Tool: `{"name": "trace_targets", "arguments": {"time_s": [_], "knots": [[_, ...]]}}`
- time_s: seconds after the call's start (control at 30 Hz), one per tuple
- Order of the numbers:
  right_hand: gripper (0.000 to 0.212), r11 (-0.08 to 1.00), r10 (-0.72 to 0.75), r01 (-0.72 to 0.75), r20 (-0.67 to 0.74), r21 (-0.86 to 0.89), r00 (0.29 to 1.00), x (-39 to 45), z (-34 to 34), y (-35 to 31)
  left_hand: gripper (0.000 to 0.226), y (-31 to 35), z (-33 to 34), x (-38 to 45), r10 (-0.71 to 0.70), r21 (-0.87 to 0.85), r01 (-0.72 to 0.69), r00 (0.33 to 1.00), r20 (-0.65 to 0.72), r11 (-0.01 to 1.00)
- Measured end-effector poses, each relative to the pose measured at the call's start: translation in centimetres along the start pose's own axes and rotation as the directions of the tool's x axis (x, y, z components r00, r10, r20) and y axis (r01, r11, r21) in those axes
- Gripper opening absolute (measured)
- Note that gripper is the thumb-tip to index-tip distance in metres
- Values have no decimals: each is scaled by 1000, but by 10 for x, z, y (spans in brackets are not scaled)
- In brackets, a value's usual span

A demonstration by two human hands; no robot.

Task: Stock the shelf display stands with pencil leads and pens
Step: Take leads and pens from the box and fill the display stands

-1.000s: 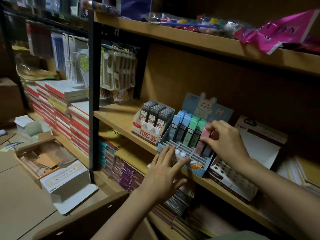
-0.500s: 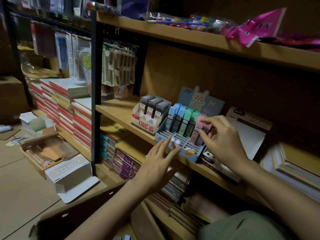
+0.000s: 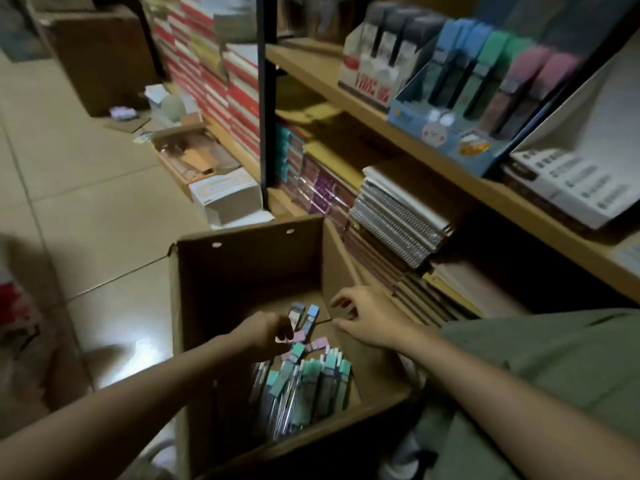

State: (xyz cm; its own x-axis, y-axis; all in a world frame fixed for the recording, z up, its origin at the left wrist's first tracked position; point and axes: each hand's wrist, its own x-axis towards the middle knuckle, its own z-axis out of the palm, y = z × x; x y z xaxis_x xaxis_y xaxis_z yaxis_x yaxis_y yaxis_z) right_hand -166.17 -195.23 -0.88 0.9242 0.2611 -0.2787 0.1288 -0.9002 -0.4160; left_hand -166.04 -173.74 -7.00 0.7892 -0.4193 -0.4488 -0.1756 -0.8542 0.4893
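An open cardboard box [image 3: 249, 271] stands on the floor below me. On its bottom lie pastel pencil lead cases [image 3: 311, 379] and several clear pens [image 3: 277, 407]. My left hand [image 3: 266, 336] reaches into the box, its fingers curled round a pink-grey lead case [image 3: 296, 315], with a blue case [image 3: 311, 318] right beside it. Over the box's right wall hovers my right hand [image 3: 367, 320], loosely curled and holding nothing. Up on the shelf, the blue rabbit display stand [image 3: 446, 147] holds blue, green and pink lead cases [image 3: 491, 64].
A red-and-white stand of grey lead cases [image 3: 370, 81] sits left of the blue one, a white pen stand with holes [image 3: 571, 188] to its right. Spiral notebooks [image 3: 398, 216] fill the lower shelf. Small open boxes [image 3: 225, 195] lie on the tiled floor by the black upright [image 3: 265, 98].
Both hands have left the blue display stand and dropped to the cardboard box. My view has swung down from the shelf to the box. The left hand now grips a case.
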Motion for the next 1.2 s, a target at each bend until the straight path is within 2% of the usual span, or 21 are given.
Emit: {"name": "trace_targets", "arguments": {"time_s": [0.07, 0.17, 0.3, 0.37, 0.43, 0.57, 0.63, 0.8, 0.93, 1.07, 1.13, 1.2], "knots": [[39, 1000, 6, -7, 83, 23, 997, 8, 29, 4, 27, -19, 30, -7, -125, -41, 126, 992, 30, 991], [42, 998, 22, -31, 176, 46, 984, 21, 63, 11, 47, -33, 77, -9, -263, -96, 265, 964, 34, 959], [60, 990, 138, -136, 313, -28, 940, 40, 106, 25, 52, -38, 119, 0, -433, -308, 406, 901, -22, 860], [79, 979, 196, -160, 380, -125, 904, 46, 125, 32, 47, -35, 132, 9, -489, -412, 423, 870, -66, 807], [94, 965, 207, -119, 402, -232, 892, 50, 142, 37, 41, -30, 139, 19, -510, -492, 394, 852, -122, 776], [101, 936, 210, -66, 394, -347, 895, 56, 162, 46, 31, -30, 142, 38, -534, -527, 376, 825, -184, 762], [98, 930, 204, -57, 382, -363, 901, 59, 169, 50, 26, -33, 144, 44, -548, -510, 393, 813, -196, 765], [73, 943, 188, -73, 338, -325, 922, 65, 175, 57, 23, -39, 152, 52, -567, -534, 401, 802, -189, 744], [66, 960, 198, -121, 307, -252, 931, 66, 168, 55, 20, -41, 154, 54, -589, -553, 407, 783, -199, 727], [38, 974, 209, -225, 248, 40, 946, 62, 162, 46, 14, -36, 150, 53, -614, -639, 400, 776, -144, 657], [26, 922, 250, -305, 234, 239, 940, 62, 157, 44, 8, -36, 146, 52, -629, -713, 393, 773, -87, 581], [25, 862, 298, -356, 209, 360, 932, 66, 149, 41, 16, -38, 140, 51, -646, -781, 378, 763, -41, 497]]}}
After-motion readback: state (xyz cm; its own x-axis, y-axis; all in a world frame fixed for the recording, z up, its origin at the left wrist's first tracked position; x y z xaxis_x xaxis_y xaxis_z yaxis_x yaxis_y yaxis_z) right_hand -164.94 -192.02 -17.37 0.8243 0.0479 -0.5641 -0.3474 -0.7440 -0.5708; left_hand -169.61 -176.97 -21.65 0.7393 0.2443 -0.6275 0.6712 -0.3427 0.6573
